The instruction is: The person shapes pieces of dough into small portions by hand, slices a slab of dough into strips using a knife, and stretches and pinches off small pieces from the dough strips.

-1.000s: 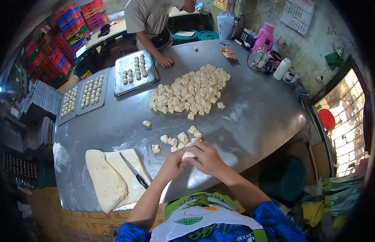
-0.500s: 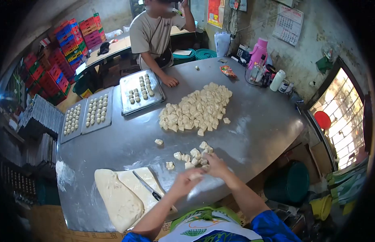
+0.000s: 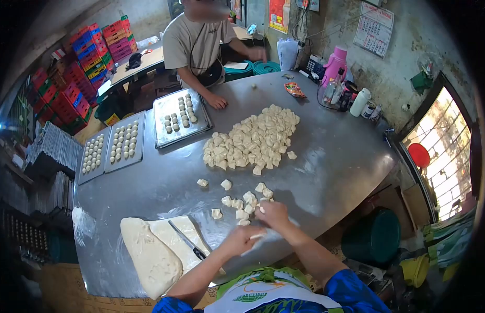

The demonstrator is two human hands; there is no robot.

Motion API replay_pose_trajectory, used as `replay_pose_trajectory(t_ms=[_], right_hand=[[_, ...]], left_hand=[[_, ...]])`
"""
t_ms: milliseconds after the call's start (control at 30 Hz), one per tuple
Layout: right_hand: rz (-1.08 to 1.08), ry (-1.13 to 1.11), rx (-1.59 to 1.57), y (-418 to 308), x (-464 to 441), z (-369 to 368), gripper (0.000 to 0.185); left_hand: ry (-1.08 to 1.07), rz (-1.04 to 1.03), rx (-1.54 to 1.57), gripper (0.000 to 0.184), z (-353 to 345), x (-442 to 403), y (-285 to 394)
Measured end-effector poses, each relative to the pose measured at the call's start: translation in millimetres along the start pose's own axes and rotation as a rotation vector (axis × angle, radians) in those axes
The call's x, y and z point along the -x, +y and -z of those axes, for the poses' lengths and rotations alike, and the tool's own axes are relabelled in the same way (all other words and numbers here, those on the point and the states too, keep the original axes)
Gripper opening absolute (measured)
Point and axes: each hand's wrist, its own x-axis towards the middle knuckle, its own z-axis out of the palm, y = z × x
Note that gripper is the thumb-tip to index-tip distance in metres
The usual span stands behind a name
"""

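Observation:
My left hand (image 3: 242, 241) is closed around a strip of dough (image 3: 258, 236), whose pale end pokes out from the fingers. Just right of it, my right hand (image 3: 274, 216) pinches a small dough piece (image 3: 261, 209) at its fingertips, partly hidden. Beyond both hands lies a loose cluster of cut dough pieces (image 3: 249, 197), with a few single ones apart to the left. A large slab of dough (image 3: 148, 255) rests by my left forearm, and a knife (image 3: 186, 239) with a black handle lies on its flatter part.
A big heap of dough pieces (image 3: 253, 138) covers the middle of the metal table (image 3: 341, 172). Trays of dough balls (image 3: 125, 142) stand at the left, another tray (image 3: 167, 138) near a co-worker (image 3: 198, 47) across the table. Bottles and a pink thermos (image 3: 334, 65) line the back right.
Another dough piece now lies on the table between the heap and the cluster. My hands have moved slightly apart and lower. The co-worker's raised hand has come down.

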Motion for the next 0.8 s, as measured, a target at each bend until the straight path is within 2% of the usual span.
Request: replay_pose_trajectory(t_ms=[100, 167, 200, 233, 300, 433, 467, 567, 600, 667, 700, 733, 767, 800], right_hand=[[0.034, 0.011, -0.165, 39.7, -15.0, -6.8, 0.028], [0.116, -0.049, -0.209, 23.0, -9.0, 3.2, 0.028], [0.190, -0.094, -0.246, 6.7, -3.7, 14.0, 0.028], [0.262, -0.134, -0.283, -6.4, -1.6, 24.8, 0.029], [0.309, -0.193, -0.334, -6.5, 2.4, 30.6, 0.029], [0.549, 0.054, -0.380, 7.5, -2.8, 34.2, 0.039], [0.542, 0.043, -0.388, 15.0, -2.5, 31.3, 0.039], [0.146, -0.261, -0.077, 45.3, -8.3, 9.6, 0.054], [0.083, -0.315, -0.028, 49.5, -10.5, 8.9, 0.056], [0.044, -0.347, -0.020, 56.7, -13.0, 13.4, 0.062], [0.068, -0.332, -0.063, 60.6, -11.7, 20.7, 0.065], [0.113, -0.308, -0.096, 65.9, -22.8, 31.4, 0.069], [0.151, -0.286, -0.138, 72.4, -30.3, 37.5, 0.072], [0.135, -0.356, -0.238, 82.1, -26.2, 39.5, 0.083]], left_hand=[[0.213, -0.185, 0.381, 0.031, 14.3, 7.5, 31.7], [0.362, 0.081, 0.525, 0.032, 14.6, -2.7, 5.4], [0.362, 0.090, 0.526, 0.032, 5.9, -11.8, 1.0], [0.538, -0.079, 0.277, 0.028, -3.0, -23.0, -1.5], [0.684, -0.220, 0.032, 0.024, -13.6, -26.7, 3.6], [0.062, 0.340, 0.321, 0.014, 17.8, -26.7, 28.4], [0.059, 0.355, 0.326, 0.014, 11.3, -27.0, 29.5], [-0.011, 0.127, -0.111, 0.008, -15.0, -26.1, 35.9], [-0.032, 0.051, -0.255, 0.007, -22.0, -28.6, 38.8], [-0.076, -0.067, 0.247, 0.007, -18.6, -30.4, 82.9], [-0.076, -0.051, 0.254, 0.007, -19.6, -30.0, 70.9], [0.083, 0.034, 0.273, 0.008, -14.6, -36.2, 39.5], [0.236, 0.124, 0.289, 0.016, -7.5, -37.1, 4.6], [0.347, 0.277, 0.111, 0.033, 5.0, -22.8, -35.5]])
